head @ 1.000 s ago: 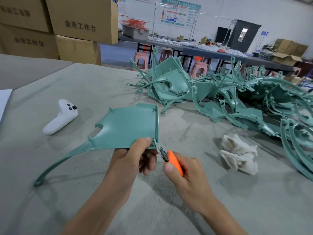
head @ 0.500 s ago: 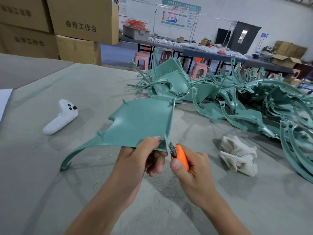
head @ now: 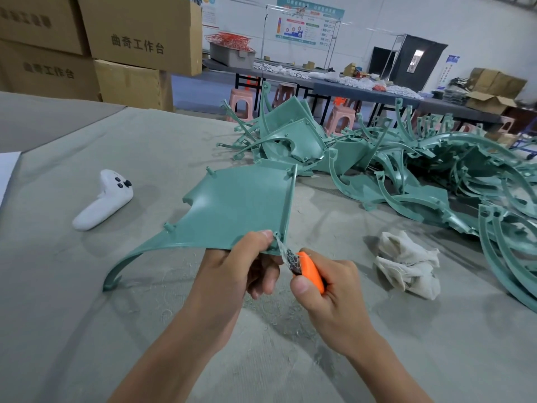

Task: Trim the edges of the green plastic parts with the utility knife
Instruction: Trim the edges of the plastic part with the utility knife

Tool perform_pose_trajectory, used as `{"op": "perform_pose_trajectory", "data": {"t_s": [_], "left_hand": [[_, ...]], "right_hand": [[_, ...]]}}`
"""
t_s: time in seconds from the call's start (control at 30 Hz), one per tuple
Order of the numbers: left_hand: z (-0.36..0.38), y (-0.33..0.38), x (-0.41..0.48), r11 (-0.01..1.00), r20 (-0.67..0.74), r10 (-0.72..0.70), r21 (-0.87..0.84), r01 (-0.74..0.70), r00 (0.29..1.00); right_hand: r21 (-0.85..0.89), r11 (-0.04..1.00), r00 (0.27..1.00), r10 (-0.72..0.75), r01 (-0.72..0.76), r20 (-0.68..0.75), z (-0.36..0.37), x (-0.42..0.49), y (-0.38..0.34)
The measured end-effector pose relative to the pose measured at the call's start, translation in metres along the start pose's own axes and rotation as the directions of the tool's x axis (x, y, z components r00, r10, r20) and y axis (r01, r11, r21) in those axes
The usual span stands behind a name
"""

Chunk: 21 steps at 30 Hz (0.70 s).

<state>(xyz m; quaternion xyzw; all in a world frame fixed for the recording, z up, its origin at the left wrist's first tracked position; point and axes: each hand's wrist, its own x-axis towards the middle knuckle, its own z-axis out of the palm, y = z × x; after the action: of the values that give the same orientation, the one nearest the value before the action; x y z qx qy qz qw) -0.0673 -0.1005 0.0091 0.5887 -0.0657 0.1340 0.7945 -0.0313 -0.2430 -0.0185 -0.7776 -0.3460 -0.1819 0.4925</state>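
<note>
Your left hand (head: 247, 257) pinches the green part (head: 232, 210) at its near corner; your right hand (head: 325, 286) grips the utility knife (head: 308, 267). The blade touches that corner, and the ribbed edge runs away toward 12 o'clock above the desk (head: 87, 315).

The left hand (head: 241, 266) pinches the near corner of the green part (head: 232, 210), and the panel hides where its fingers meet the underside. The utility knife (head: 309, 269) shows only the front of its orange handle, the rest being buried in the right hand (head: 334, 292). Its blade at the part's corner is too blurred to tell whether it touches the edge. The pile of green parts (head: 436, 175) runs off the right edge, the cardboard boxes (head: 136, 30) and a white sheet (head: 7, 173) are cut by the frame, and the print on the wall poster (head: 305, 24) is too small to read.
</note>
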Motion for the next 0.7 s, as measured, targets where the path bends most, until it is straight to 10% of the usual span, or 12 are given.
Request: {"op": "perform_pose_trajectory", "data": {"t_s": [0.7], "left_hand": [[0.0038, -0.0002, -0.0010, 0.998, -0.002, -0.020, -0.056, 0.020, 1.000]], "right_hand": [[-0.083, 0.995, 0.992, 0.040, -0.050, -0.119, 0.0047, 0.0034, 0.0058]]}}
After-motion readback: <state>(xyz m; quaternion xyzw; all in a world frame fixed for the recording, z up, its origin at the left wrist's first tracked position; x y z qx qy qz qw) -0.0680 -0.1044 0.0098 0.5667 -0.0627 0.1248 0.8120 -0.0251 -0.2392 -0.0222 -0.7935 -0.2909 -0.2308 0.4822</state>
